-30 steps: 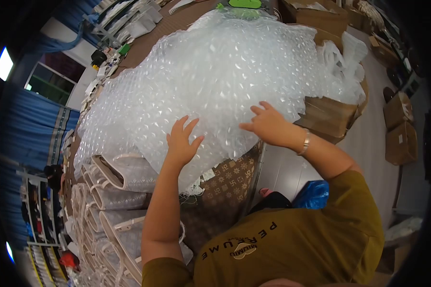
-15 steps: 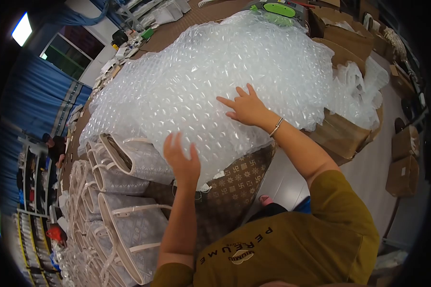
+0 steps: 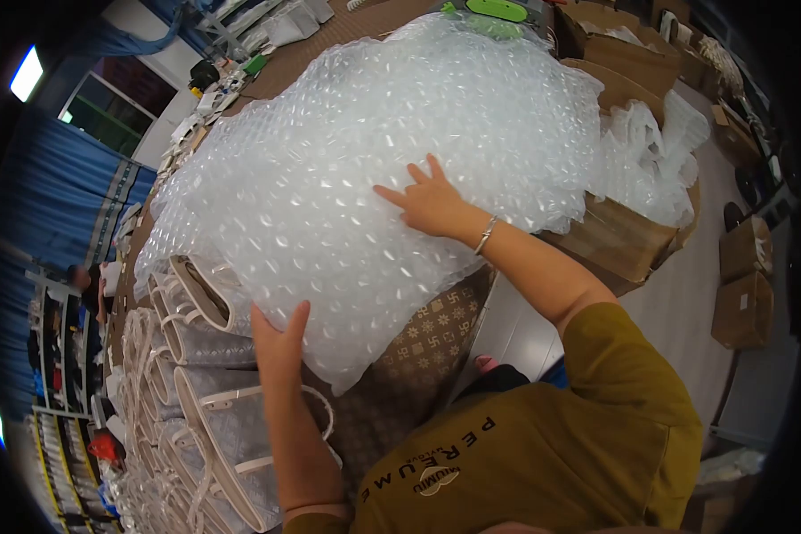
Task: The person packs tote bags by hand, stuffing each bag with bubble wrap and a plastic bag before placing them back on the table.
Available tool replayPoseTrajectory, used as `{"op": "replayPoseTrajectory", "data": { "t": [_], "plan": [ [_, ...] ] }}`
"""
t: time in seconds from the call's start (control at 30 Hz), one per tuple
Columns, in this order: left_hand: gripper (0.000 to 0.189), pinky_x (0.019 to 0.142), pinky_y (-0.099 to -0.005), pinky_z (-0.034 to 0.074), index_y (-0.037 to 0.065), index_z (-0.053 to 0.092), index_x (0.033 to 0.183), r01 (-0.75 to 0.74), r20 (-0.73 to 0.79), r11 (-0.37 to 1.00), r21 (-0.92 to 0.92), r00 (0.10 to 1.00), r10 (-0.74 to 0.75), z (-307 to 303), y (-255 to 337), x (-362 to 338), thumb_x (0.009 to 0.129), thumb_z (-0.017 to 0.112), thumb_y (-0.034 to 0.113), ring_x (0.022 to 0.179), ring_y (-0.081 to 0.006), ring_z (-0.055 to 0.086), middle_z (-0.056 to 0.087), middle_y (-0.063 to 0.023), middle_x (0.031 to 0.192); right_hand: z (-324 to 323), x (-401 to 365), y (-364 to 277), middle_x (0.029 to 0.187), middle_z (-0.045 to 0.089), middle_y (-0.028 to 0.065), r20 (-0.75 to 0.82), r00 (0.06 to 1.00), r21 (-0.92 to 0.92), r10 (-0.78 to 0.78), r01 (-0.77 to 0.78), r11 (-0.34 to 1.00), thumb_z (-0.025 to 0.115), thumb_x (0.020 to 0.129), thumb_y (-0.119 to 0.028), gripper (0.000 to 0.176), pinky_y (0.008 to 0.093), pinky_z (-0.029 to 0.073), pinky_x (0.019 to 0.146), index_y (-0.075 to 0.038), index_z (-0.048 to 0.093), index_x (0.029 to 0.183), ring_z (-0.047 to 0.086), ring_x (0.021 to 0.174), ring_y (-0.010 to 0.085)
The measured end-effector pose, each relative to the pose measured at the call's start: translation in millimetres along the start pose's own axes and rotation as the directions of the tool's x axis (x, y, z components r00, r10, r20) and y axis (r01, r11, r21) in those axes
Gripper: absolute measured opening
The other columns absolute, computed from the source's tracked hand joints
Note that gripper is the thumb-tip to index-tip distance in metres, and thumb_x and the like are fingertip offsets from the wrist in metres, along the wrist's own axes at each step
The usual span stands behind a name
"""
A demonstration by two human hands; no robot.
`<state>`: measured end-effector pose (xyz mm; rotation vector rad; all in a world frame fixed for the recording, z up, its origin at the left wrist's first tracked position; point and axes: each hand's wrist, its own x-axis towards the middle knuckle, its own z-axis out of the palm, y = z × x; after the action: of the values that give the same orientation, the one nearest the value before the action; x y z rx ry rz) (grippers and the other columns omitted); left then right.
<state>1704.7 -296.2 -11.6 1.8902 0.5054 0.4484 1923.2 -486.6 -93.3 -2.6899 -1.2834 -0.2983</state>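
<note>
A large pile of clear bubble wrap (image 3: 356, 151) spreads across the patterned brown table (image 3: 432, 334). My right hand (image 3: 432, 203), with a bracelet at the wrist, rests on the middle of the wrap, its fingers spread. At the wrap's near left edge is my left hand (image 3: 279, 343), thumb and forefinger apart; the other fingers are hard to see. Neither hand visibly grips anything. Several pale patterned handbags (image 3: 231, 436) with cream straps stand left of my left forearm, and the wrap partly covers the farthest one.
Open cardboard boxes (image 3: 614, 236) stand right of the table, one with plastic wrap (image 3: 645, 160) spilling out. A green and grey device (image 3: 498, 11) lies at the far edge. Another person (image 3: 89, 285) is at the far left, near shelves.
The wrap's near edge has come down toward me, covering more of the table and a handbag. My left hand has moved left and nearer my body; my right hand has shifted slightly left.
</note>
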Motion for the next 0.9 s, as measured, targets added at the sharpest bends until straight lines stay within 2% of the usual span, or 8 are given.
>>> {"op": "replayPoseTrajectory", "data": {
  "t": [0.27, 0.33, 0.43, 0.5, 0.57, 0.63, 0.77, 0.9],
  "plan": [
    [0.088, 0.102, -0.0375, 0.026, -0.009, 0.011, 0.133, -0.463, 0.230, 0.743, 0.483, 0.886, 0.402, 66.2, 94.0, 23.9, 0.073, 0.068, 0.022, 0.125, -0.0364, 0.028, 0.025, -0.0283, 0.134, -20.8, -7.7, 1.0, 0.101, 0.059, 0.0135, -0.001, 0.999, 0.145, -0.041, 0.041, 0.989, 0.055, 0.081, -0.031, 0.053, 0.0530, 0.018, 0.102, -0.017, 0.039, 0.130, 0.041, 0.113, 0.0358],
    [0.087, 0.102, -0.0380, 0.027, -0.009, 0.011, 0.133, -0.518, 0.254, 0.711, 0.476, 0.855, 0.452, 80.2, 93.6, 33.8, 0.074, 0.067, 0.023, 0.125, -0.0377, 0.028, 0.024, -0.0291, 0.134, -38.6, -35.3, 22.7, 0.105, 0.057, 0.0150, -0.346, 0.914, 0.318, 0.211, -0.098, 0.943, 0.061, 0.078, -0.029, 0.052, 0.0477, 0.021, 0.102, -0.015, 0.045, 0.126, 0.041, 0.114, 0.0349],
    [0.086, 0.101, -0.0389, 0.028, -0.010, 0.011, 0.133, -0.554, 0.278, 0.690, 0.465, 0.832, 0.481, 92.4, 96.8, 36.5, 0.076, 0.064, 0.026, 0.125, -0.0399, 0.027, 0.023, -0.0303, 0.134, -47.5, -90.8, 87.9, 0.107, 0.055, 0.0192, -0.252, 0.567, 0.633, 0.785, -0.517, 0.577, 0.062, 0.079, -0.036, 0.059, 0.0399, 0.037, 0.092, -0.001, 0.045, 0.122, 0.053, 0.100, 0.0297],
    [0.086, 0.100, -0.0397, 0.029, -0.011, 0.011, 0.132, -0.568, 0.330, 0.692, 0.447, 0.823, 0.462, 104.5, 100.8, 33.3, 0.077, 0.062, 0.030, 0.124, -0.0416, 0.028, 0.021, -0.0312, 0.134, 12.8, -111.5, 126.2, 0.092, 0.059, 0.0144, -0.295, 0.540, 0.472, 0.788, -0.634, 0.612, 0.060, 0.081, -0.039, 0.059, 0.0349, 0.046, 0.076, 0.002, 0.045, 0.120, 0.057, 0.074, 0.0217],
    [0.085, 0.100, -0.0401, 0.030, -0.011, 0.011, 0.132, -0.590, 0.340, 0.671, 0.449, 0.807, 0.482, 121.6, 101.3, 33.7, 0.078, 0.061, 0.032, 0.124, -0.0420, 0.028, 0.021, -0.0314, 0.134, 3.0, -110.3, 120.1, 0.089, 0.059, 0.0120, -0.029, 0.593, 0.713, 0.805, -0.552, 0.432, 0.059, 0.081, -0.039, 0.057, 0.0334, 0.047, 0.074, 0.001, 0.046, 0.120, 0.056, 0.071, 0.0188],
    [0.084, 0.099, -0.0410, 0.031, -0.011, 0.011, 0.132, -0.614, 0.354, 0.636, 0.468, 0.789, 0.502, 138.0, 93.0, 29.5, 0.080, 0.059, 0.035, 0.123, -0.0429, 0.028, 0.020, -0.0318, 0.134, -11.7, -107.1, 98.3, 0.085, 0.059, 0.0074, 0.425, 0.742, 0.897, 0.518, -0.421, -0.133, 0.057, 0.083, -0.039, 0.053, 0.0305, 0.047, 0.069, -0.002, 0.046, 0.120, 0.054, 0.065, 0.0130],
    [0.083, 0.099, -0.0413, 0.031, -0.011, 0.012, 0.132, -0.637, 0.476, 0.657, 0.403, 0.759, 0.444, 177.5, 56.5, 15.8, 0.082, 0.053, 0.041, 0.123, -0.0425, 0.028, 0.016, -0.0316, 0.136, -52.6, -100.1, 23.9, 0.087, 0.058, 0.0036, 0.316, 0.783, 0.923, 0.536, -0.122, -0.366, 0.056, 0.083, -0.034, 0.050, 0.0286, 0.046, 0.068, -0.004, 0.044, 0.121, 0.052, 0.066, 0.0079],
    [0.073, 0.107, -0.0351, 0.014, -0.007, 0.013, 0.134, -0.259, 0.558, 0.961, 0.094, 0.813, 0.164, 162.5, 31.6, 26.4, 0.089, 0.040, 0.043, 0.133, -0.0320, 0.011, 0.010, -0.0254, 0.141, -13.7, -96.5, -6.9, 0.123, 0.044, 0.0184, 0.139, 0.789, 0.990, 0.598, -0.120, -0.073, 0.059, 0.081, -0.026, 0.059, 0.0309, 0.035, 0.094, 0.006, 0.036, 0.126, 0.039, 0.116, 0.0225]
  ]
}}
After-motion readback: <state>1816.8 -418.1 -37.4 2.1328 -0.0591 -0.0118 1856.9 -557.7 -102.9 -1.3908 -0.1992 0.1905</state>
